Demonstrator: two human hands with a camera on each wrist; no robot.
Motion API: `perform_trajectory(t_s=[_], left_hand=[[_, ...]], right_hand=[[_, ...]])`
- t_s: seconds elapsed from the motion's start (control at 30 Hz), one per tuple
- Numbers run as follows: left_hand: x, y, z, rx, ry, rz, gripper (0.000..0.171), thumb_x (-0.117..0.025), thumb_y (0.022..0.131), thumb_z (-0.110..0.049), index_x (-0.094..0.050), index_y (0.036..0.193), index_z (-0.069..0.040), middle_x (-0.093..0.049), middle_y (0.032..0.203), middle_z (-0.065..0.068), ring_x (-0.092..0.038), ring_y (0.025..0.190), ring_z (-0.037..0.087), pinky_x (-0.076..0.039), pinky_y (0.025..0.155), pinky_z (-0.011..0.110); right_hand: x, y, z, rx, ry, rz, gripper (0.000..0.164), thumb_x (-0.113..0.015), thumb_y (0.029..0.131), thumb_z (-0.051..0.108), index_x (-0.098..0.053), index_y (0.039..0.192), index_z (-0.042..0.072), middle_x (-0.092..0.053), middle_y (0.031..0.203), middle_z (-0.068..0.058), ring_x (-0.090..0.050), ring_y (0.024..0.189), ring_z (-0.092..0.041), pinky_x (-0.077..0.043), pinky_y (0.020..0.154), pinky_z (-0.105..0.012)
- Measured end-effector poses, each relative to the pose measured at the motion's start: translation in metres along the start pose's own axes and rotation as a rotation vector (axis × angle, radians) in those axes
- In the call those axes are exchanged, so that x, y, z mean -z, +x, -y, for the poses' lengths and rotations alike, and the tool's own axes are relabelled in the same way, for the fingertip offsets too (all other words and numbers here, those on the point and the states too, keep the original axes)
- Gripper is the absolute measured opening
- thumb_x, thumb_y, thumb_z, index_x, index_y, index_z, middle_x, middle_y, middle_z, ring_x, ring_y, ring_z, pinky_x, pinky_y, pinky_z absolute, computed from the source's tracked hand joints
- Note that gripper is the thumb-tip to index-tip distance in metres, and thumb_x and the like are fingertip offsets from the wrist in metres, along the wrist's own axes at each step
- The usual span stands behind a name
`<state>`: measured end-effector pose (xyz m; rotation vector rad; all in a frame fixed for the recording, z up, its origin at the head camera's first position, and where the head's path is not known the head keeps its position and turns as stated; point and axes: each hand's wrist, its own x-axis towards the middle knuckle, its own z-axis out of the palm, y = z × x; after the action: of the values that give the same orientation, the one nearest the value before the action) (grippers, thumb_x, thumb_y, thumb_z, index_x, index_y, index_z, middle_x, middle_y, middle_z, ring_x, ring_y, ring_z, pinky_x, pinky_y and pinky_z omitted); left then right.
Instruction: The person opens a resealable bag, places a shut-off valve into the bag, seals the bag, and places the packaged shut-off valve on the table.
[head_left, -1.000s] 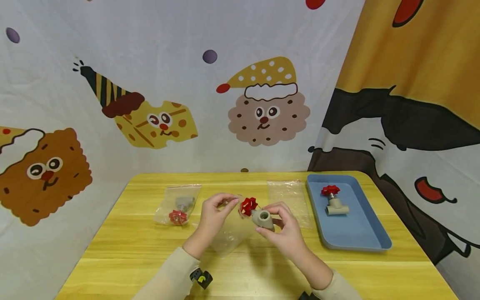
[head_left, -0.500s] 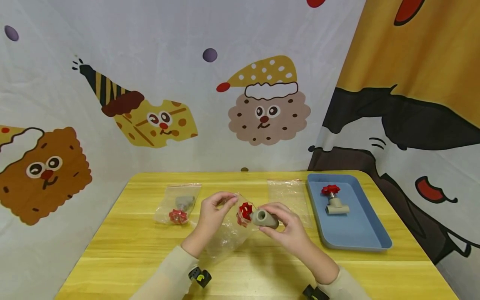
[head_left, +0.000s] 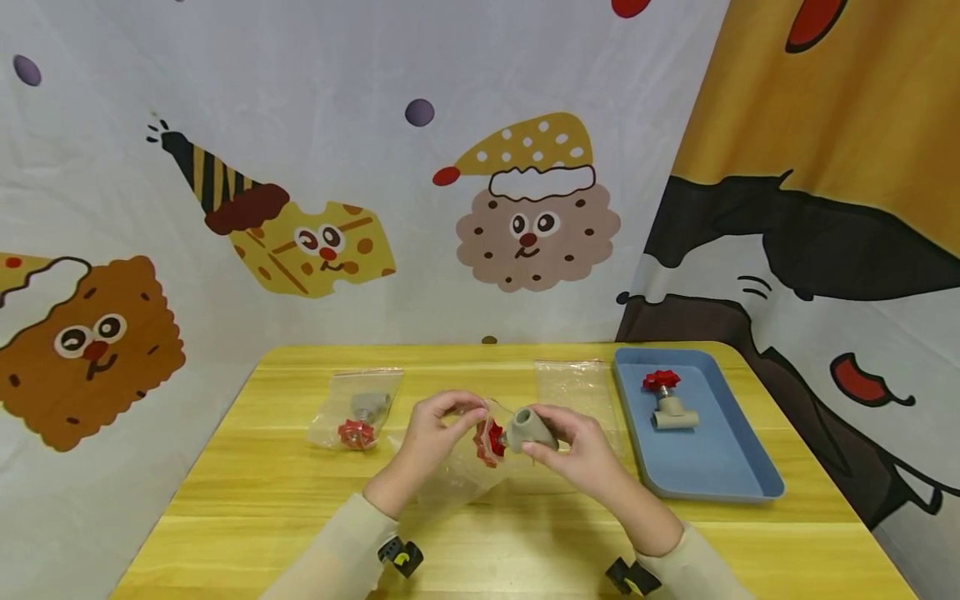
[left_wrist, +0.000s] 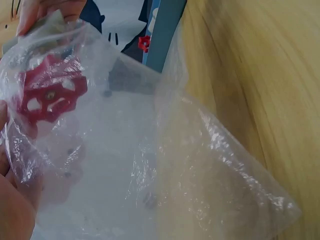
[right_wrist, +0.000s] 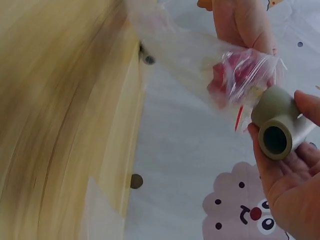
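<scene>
My right hand (head_left: 581, 442) holds the grey body of a stop valve (head_left: 528, 429) between thumb and fingers; its round pipe opening shows in the right wrist view. The valve's red handwheel (left_wrist: 52, 90) is inside the mouth of a clear zip bag (left_wrist: 125, 140), seen through the plastic, while the grey body stays outside. At the bag's mouth, my left hand (head_left: 442, 421) pinches the plastic edge between thumb and fingers. The rest of the bag hangs limp below, over the table.
On the wooden table (head_left: 247, 500), a second bagged valve (head_left: 360, 421) lies left. A flat clear bag (head_left: 573, 392) lies behind my right hand. The blue tray (head_left: 712, 467) at right holds an unbagged valve (head_left: 671, 408). A printed curtain (head_left: 420, 250) hangs behind.
The valve has turned in my right hand: its red handwheel has swung down and left into the bag's mouth, and its grey body has tipped up. My left hand has shifted slightly right.
</scene>
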<state>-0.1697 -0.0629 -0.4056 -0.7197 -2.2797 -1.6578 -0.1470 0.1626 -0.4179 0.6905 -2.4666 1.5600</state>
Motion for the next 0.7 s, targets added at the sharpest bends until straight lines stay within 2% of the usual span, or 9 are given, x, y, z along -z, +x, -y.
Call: perform_trajectory(t_s=[0.13,0.27,0.43,0.53,0.7], left_hand=[[-0.003,-0.001,0.000,0.016,-0.012,0.003,0.011,-0.067,0.087,-0.008,-0.070,0.096,-0.002,-0.071,0.093,0.008,-0.065,0.088,0.012,-0.054,0.081,0.031],[-0.005,-0.002,-0.001,0.019,-0.023,-0.022,0.011,-0.067,0.087,-0.007,-0.070,0.096,-0.001,-0.071,0.093,0.010,-0.066,0.087,0.015,-0.056,0.078,0.030],[-0.008,-0.002,-0.002,-0.019,-0.019,-0.068,0.009,-0.067,0.086,-0.004,-0.069,0.093,0.001,-0.071,0.091,0.013,-0.066,0.083,0.021,-0.056,0.072,0.030],[-0.010,-0.002,-0.001,-0.029,-0.017,-0.083,0.007,-0.067,0.086,-0.003,-0.069,0.092,0.000,-0.071,0.089,0.012,-0.066,0.082,0.019,-0.056,0.070,0.030],[-0.016,-0.003,0.012,0.012,-0.047,-0.105,0.005,-0.068,0.087,-0.009,-0.070,0.091,-0.008,-0.071,0.089,0.006,-0.064,0.080,0.012,-0.055,0.068,0.027]], right_hand=[[-0.003,0.004,0.004,-0.122,0.053,-0.027,0.045,-0.075,0.081,0.015,-0.061,0.122,0.002,-0.067,0.111,-0.013,-0.065,0.096,-0.022,-0.055,0.080,-0.025],[-0.008,0.008,0.008,-0.197,0.079,-0.033,0.047,-0.076,0.081,0.018,-0.061,0.121,0.002,-0.067,0.111,-0.014,-0.066,0.091,-0.020,-0.055,0.074,-0.023],[-0.013,0.011,0.011,-0.211,0.083,-0.009,0.045,-0.077,0.080,0.019,-0.062,0.119,0.002,-0.067,0.110,-0.015,-0.067,0.087,-0.018,-0.055,0.071,-0.022],[-0.016,0.013,0.012,-0.218,0.083,-0.005,0.044,-0.077,0.080,0.019,-0.063,0.118,0.002,-0.067,0.110,-0.015,-0.067,0.086,-0.018,-0.055,0.068,-0.022],[-0.023,0.015,0.015,-0.255,0.055,-0.012,0.044,-0.077,0.079,0.021,-0.064,0.118,0.004,-0.067,0.112,-0.014,-0.068,0.081,-0.016,-0.056,0.062,-0.022]])
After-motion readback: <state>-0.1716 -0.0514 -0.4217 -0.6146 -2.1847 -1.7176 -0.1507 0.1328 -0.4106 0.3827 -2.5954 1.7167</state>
